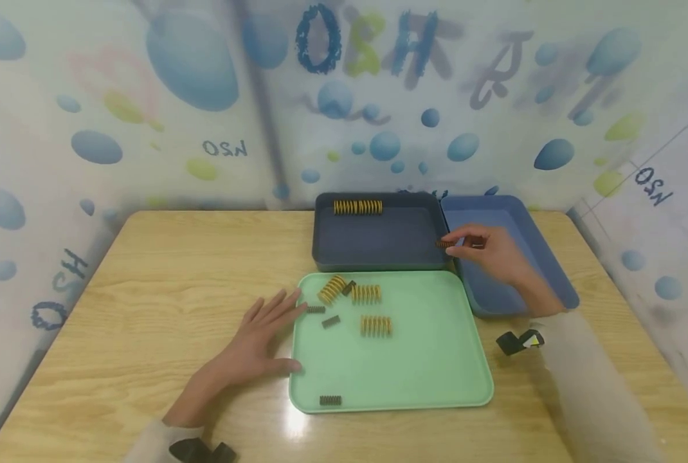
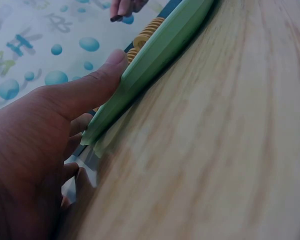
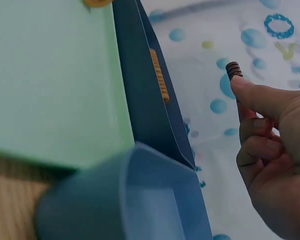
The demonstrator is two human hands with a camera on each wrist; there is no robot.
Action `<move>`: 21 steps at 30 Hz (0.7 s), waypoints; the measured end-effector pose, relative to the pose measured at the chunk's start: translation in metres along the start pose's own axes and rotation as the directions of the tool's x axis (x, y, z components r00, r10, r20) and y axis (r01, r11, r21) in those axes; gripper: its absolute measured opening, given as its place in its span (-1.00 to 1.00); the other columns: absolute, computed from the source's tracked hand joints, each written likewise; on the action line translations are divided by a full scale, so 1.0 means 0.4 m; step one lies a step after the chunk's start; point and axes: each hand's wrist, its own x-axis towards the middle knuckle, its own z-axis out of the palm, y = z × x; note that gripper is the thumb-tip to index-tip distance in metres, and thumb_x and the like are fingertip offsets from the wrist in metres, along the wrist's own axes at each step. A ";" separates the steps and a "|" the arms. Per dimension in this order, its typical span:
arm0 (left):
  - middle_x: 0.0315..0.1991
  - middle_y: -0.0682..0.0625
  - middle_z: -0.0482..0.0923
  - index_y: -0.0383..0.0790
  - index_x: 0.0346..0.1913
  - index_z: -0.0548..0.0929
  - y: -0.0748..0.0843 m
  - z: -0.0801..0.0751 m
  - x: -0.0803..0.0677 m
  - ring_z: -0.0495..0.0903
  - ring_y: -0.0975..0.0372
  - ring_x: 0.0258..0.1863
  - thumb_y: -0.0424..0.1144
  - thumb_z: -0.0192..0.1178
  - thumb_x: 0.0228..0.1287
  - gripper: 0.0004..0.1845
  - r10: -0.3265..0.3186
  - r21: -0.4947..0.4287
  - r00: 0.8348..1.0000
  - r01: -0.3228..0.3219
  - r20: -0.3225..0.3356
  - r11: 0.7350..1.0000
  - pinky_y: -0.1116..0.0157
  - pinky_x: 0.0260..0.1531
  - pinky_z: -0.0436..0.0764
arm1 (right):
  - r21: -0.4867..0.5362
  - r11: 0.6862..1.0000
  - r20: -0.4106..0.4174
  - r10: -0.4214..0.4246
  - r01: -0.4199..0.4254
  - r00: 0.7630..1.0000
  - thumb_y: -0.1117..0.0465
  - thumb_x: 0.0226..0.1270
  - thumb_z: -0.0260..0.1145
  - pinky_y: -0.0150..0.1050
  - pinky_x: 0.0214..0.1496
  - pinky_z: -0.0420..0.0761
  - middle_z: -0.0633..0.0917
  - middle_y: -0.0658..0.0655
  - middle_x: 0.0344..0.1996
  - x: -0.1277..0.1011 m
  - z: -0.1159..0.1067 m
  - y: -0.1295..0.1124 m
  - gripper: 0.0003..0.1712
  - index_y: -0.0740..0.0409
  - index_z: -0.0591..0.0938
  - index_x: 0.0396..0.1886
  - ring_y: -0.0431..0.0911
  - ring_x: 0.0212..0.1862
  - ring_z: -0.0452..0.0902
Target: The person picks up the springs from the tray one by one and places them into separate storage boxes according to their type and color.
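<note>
Spread wide, a person's left hand (image 1: 248, 350) rests at the side of a green tray (image 1: 425, 360) on a wooden table (image 1: 176, 289), thumb touching the rim and no spring in its fingers, a placement that looks meant to steady the tray. To the right of that thumb and nearer the person, a lone dark spring (image 1: 330, 400) lies by the rim. Just beyond the left fingertips, other dark springs (image 1: 331, 321) lie loose among three yellow springs (image 1: 375, 326), all seemingly within easy reach.

Farther out, the right hand (image 1: 491, 254) pinches a small coil (image 1: 443, 244) between thumb and forefinger, other fingers folded back, probably because so slight a piece gives room for two tips only. The coil juts leftward from the pinch, its free end clear of the fingers, over the right end of a dark tray (image 1: 402, 241). A blue tray (image 1: 512, 218) lies beneath the palm. Beyond and left of the pinch, two yellow coils (image 1: 358, 207) sit end to end along the dark tray's far wall, apparently lined up for neatness.
</note>
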 end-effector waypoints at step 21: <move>0.51 -0.09 -0.05 -0.12 0.47 0.19 -0.006 0.005 -0.001 -0.10 -0.12 0.45 0.28 0.32 -0.01 0.02 0.015 0.007 1.000 -0.015 -0.013 1.000 -0.21 0.32 -0.23 | -0.141 0.976 -0.056 0.160 -0.166 0.986 -0.05 0.26 0.34 -0.28 -0.21 0.49 0.67 0.10 -0.04 0.101 -0.123 0.131 -0.60 0.04 0.69 0.00 -0.05 -0.14 0.57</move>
